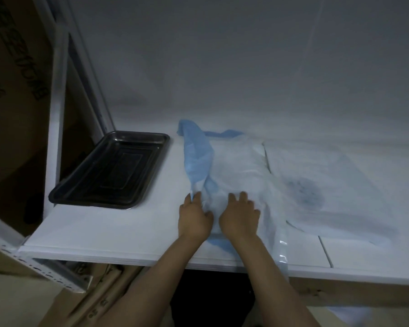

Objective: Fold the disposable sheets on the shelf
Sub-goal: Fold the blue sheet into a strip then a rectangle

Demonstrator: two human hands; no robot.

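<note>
On the shelf (128,234), sheet (234,171) lengthwise front-to-back, seemingly bunched.

Crumpled blue-and-white disposable sheet (222,166) (partly folded), on white shelf (118,230)

A single wide-angle head view looks forward and steeply down at a white shelf (118,237) from close range. Both forearms enter from the bottom edge toward frame centre. The shelf's front edge crosses the lower frame; a white wall fills the upper half.

Black tray (109,171) left of sheets (234,171)
</note>
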